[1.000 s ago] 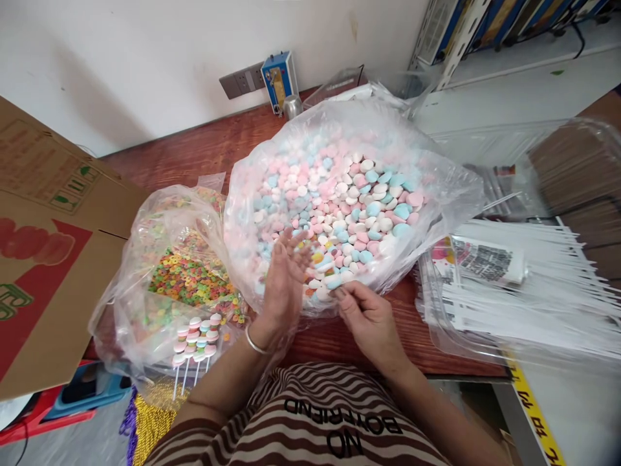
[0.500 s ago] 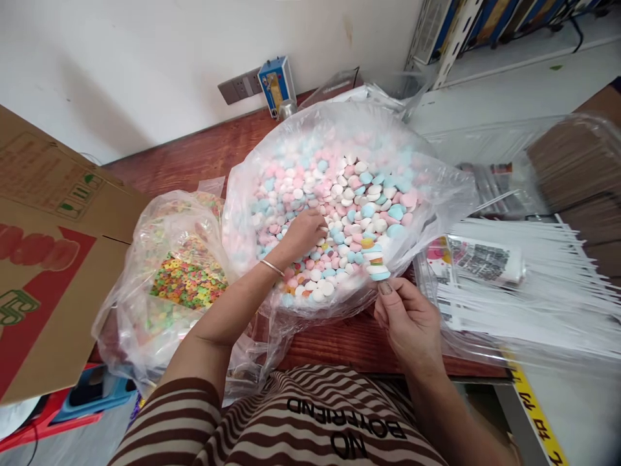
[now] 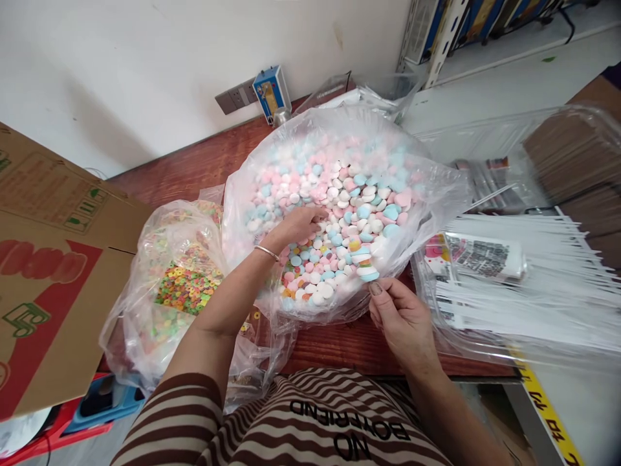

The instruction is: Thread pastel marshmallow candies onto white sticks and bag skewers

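A large clear plastic bag [image 3: 436, 200] lies open, full of small pink, white and blue discs [image 3: 349, 217]. My left hand [image 3: 305, 223] reaches into the discs, its fingers bent together at their surface; what they grip, if anything, is hidden. At the bag's near right edge, my right hand [image 3: 400, 314] pinches the lower end of a short stack of discs [image 3: 363, 260], coloured blue, white and orange, between thumb and forefinger. The stack leans over the loose discs.
To the left, a second plastic bag [image 3: 140, 291] holds small colourful rings [image 3: 189, 285], beside a cardboard box [image 3: 53, 259]. On the right, a clear tray [image 3: 436, 323] holds white sticks [image 3: 533, 259] and a printed packet [image 3: 485, 255]. A blue device [image 3: 272, 94] stands by the wall.
The view has shifted slightly. My left hand has moved a little within the discs, its fingertips further from the stack. My right hand keeps its pinch on the stack.
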`<state>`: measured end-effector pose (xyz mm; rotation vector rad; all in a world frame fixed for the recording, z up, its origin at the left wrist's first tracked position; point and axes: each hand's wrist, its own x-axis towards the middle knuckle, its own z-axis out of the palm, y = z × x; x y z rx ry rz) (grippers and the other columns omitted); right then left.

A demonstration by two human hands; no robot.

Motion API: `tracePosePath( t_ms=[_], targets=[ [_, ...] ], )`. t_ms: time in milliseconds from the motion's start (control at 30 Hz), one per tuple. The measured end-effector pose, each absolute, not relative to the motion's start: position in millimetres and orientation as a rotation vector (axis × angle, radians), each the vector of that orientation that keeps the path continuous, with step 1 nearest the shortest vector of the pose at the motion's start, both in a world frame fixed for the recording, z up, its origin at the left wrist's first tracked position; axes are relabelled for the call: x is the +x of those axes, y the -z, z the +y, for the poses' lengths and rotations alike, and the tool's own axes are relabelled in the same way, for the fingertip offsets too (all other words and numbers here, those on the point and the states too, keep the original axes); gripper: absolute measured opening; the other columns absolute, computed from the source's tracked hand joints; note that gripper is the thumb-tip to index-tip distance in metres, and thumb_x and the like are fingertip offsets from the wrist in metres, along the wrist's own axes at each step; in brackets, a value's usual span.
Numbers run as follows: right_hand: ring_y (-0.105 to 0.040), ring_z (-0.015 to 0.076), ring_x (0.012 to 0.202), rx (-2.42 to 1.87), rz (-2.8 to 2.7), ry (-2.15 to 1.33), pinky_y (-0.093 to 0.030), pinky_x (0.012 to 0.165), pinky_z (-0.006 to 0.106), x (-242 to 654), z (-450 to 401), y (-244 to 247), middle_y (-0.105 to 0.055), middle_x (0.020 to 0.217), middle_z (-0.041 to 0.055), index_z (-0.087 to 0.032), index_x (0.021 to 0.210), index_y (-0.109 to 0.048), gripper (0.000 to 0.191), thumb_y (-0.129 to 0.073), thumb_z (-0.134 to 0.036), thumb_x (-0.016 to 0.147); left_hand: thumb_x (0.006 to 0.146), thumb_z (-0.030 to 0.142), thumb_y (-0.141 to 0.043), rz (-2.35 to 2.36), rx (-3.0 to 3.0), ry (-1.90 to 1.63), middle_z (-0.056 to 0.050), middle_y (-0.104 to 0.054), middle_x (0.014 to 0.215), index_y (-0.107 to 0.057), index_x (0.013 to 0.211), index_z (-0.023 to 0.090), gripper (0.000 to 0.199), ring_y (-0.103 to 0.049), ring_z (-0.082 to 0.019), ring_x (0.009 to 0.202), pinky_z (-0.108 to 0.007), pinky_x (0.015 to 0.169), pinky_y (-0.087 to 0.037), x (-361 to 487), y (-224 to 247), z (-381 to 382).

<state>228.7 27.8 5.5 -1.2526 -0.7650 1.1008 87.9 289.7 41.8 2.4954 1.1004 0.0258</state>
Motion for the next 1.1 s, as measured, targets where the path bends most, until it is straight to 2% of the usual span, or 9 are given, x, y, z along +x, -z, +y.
tracePosePath(
  t_ms=[67, 200, 400, 500, 600, 700, 867, 967, 1100],
  targets=[
    [-0.034, 0.0087, 0.05, -1.261, -0.766, -1.107, -0.025, 0.045, 0.023, 229, 29, -4, -0.041, 0.056, -0.0072, -0.02, 0.085, -0.062, 0.032, -0.064, -0.05, 0.097, 0.078, 0.013, -0.06, 1.082, 2.531, 0.05, -0.003, -0.066, 0.073, -0.073, 0.095, 0.018, 0.022, -0.06, -0.023, 0.073, -0.034, 0.07, -0.043, 90, -39, 290],
    [-0.034, 0.009, 0.05, -1.28, -0.786, -1.115, -0.025, 0.045, 0.024, 228, 31, -2, -0.041, 0.057, -0.0069, -0.02, 0.086, -0.063, 0.033, -0.063, -0.051, 0.096, 0.079, 0.02, -0.064, 1.102, 2.558, 0.038, -0.006, -0.066, 0.075, -0.07, 0.086, 0.016, 0.011, -0.06, -0.024, 0.074, -0.036, 0.071, -0.042, 93, -34, 287],
    [-0.034, 0.0094, 0.052, -1.292, -0.803, -1.116, -0.026, 0.046, 0.024, 230, 29, -1, -0.042, 0.058, -0.0066, -0.02, 0.086, -0.063, 0.032, -0.063, -0.051, 0.097, 0.078, 0.022, -0.064, 1.015, 2.405, -0.22, -0.001, -0.062, 0.072, -0.065, 0.087, 0.017, 0.009, -0.056, -0.016, 0.066, -0.029, 0.062, -0.041, 78, -49, 264],
    [-0.035, 0.0094, 0.053, -1.305, -0.834, -1.108, -0.027, 0.047, 0.024, 230, 30, -2, -0.043, 0.06, -0.0062, -0.02, 0.086, -0.063, 0.032, -0.062, -0.05, 0.097, 0.08, 0.029, -0.067, 0.934, 2.188, -0.367, -0.001, -0.064, 0.079, -0.064, 0.088, 0.018, 0.014, -0.059, -0.014, 0.07, -0.026, 0.063, -0.046, 67, -59, 240],
    [-0.035, 0.0094, 0.053, -1.32, -0.899, -1.081, -0.027, 0.048, 0.024, 227, 32, -4, -0.043, 0.06, -0.0061, -0.02, 0.084, -0.063, 0.033, -0.061, -0.05, 0.098, 0.076, 0.026, -0.072, 0.837, 2.103, -0.412, -0.004, -0.068, 0.094, -0.062, 0.086, 0.018, 0.016, -0.062, -0.014, 0.08, -0.025, 0.067, -0.05, 62, -58, 215],
    [-0.036, 0.0099, 0.052, -1.33, -0.95, -1.049, -0.029, 0.048, 0.024, 226, 32, -8, -0.043, 0.059, -0.006, -0.02, 0.083, -0.063, 0.033, -0.058, -0.049, 0.098, 0.075, 0.03, -0.078, 0.813, 1.963, -0.447, -0.002, -0.066, 0.087, -0.058, 0.087, 0.019, 0.025, -0.061, -0.012, 0.075, -0.024, 0.066, -0.05, 62, -49, 196],
    [-0.04, 0.0112, 0.054, -1.407, -1.111, -0.936, -0.034, 0.052, 0.024, 228, 27, -17, -0.047, 0.059, -0.0048, -0.02, 0.079, -0.063, 0.032, -0.056, -0.044, 0.098, 0.076, 0.043, -0.084, 0.824, 1.368, -0.652, 0.0, -0.067, 0.084, -0.062, 0.111, 0.02, 0.047, -0.065, -0.012, 0.068, -0.024, 0.062, -0.053, 58, -39, 183],
    [-0.047, 0.0124, 0.057, -1.415, -1.225, -0.904, -0.039, 0.056, 0.024, 226, 26, -21, -0.052, 0.061, -0.0034, -0.02, 0.078, -0.064, 0.03, -0.054, -0.04, 0.098, 0.066, 0.044, -0.091, 0.881, 1.176, -0.712, 0.0, -0.069, 0.077, -0.069, 0.101, 0.018, 0.049, -0.066, -0.013, 0.065, -0.025, 0.063, -0.055, 53, -39, 178],
    [-0.049, 0.0134, 0.058, -1.45, -1.292, -0.894, -0.04, 0.056, 0.025, 223, 27, -23, -0.055, 0.062, -0.0029, -0.021, 0.076, -0.063, 0.031, -0.052, -0.04, 0.097, 0.058, 0.036, -0.096, 0.906, 1.061, -0.738, -0.003, -0.076, 0.086, -0.072, 0.1, 0.018, 0.052, -0.072, -0.017, 0.075, -0.029, 0.07, -0.059, 49, -40, 171]
  ],
)
